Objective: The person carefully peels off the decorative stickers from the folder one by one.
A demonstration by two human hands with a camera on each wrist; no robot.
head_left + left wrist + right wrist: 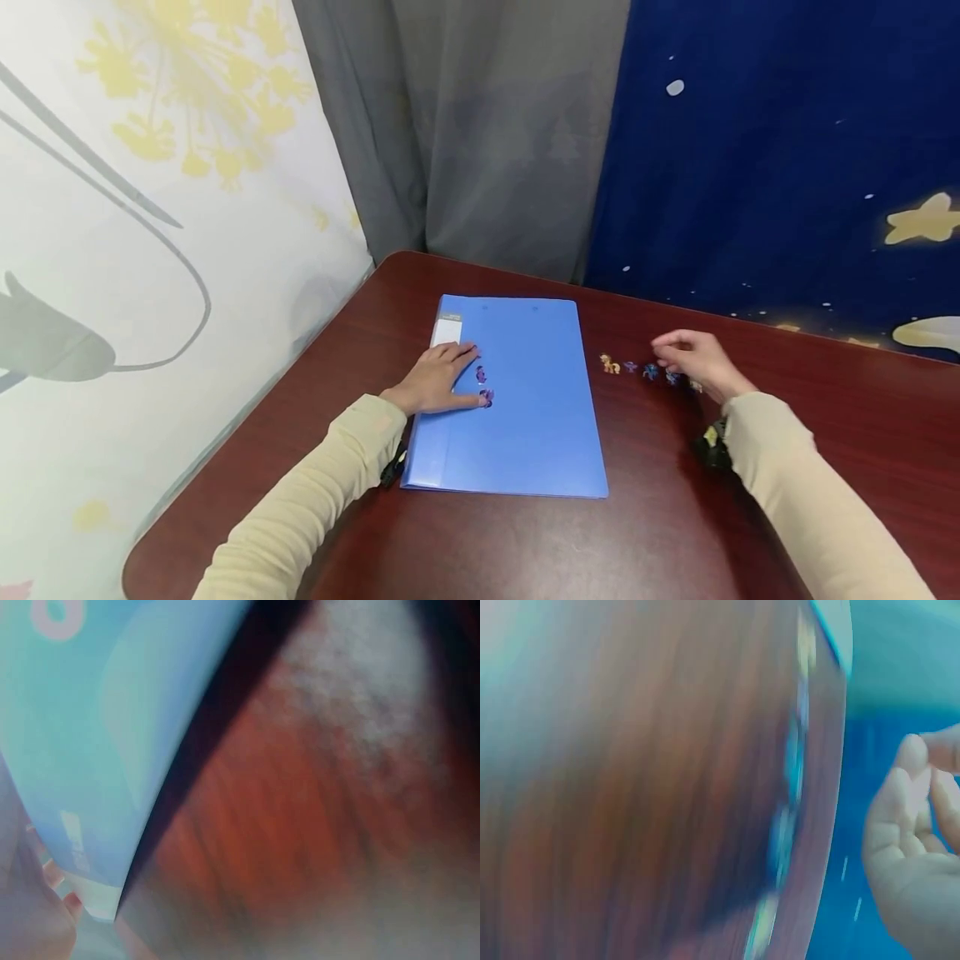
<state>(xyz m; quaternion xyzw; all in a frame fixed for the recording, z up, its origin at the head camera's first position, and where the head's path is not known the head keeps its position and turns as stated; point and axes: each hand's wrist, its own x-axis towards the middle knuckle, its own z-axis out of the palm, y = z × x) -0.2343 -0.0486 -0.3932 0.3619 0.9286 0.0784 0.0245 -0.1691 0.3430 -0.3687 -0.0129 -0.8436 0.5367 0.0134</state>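
The left hand (438, 382) lies spread on a blue file folder (536, 400), its fingers straight. Its index fingertip touches one small purple piece and its thumb tip meets another purple piece (487, 396); between them lies a third purple piece (481, 374). Above the table, the right hand (693, 358) hovers over a row of small colourful pieces, fingers bent and tips close to the thumb. I cannot tell whether anything is between those fingertips. A yellow pony-shaped piece (610, 364) leads the row, followed by a tiny purple one (631, 367) and a dark blue one (650, 372).
A dark red-brown wooden table (525, 546) carries everything. Behind it hang a grey curtain (517, 158) and a blue star-patterned curtain (772, 167). At the left stands a pale patterned surface (247, 250). A dark wrist device (712, 446) hangs under the right sleeve.
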